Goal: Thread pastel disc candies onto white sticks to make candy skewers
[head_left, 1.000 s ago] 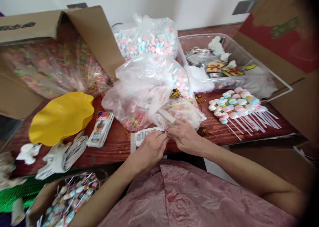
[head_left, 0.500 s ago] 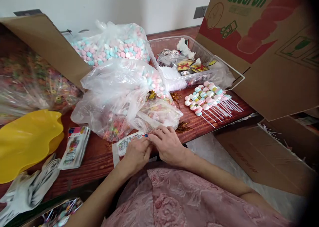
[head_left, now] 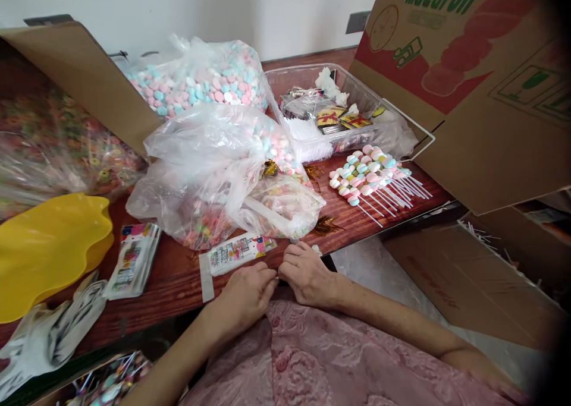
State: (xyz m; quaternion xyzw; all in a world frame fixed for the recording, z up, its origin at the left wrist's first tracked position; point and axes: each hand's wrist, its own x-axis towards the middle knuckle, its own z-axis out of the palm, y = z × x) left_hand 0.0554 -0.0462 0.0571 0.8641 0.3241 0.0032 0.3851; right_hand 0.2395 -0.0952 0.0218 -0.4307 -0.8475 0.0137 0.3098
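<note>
Looks like the printed packet (head_left: 238, 254) is laid just past the left hand (head_left: 248, 288), nearer than the right hand (head_left: 308, 276), lengthwise along the table (head_left: 172, 278), both hands curled in, anything pinched can't be made out.

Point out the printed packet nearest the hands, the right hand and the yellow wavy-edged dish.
Printed packet (head_left: 238, 251): head view, on its printed upper face.
Right hand (head_left: 307, 276): head view, on the back of the hand.
Yellow wavy-edged dish (head_left: 47, 251): head view, on its bare yellow surface.
</note>
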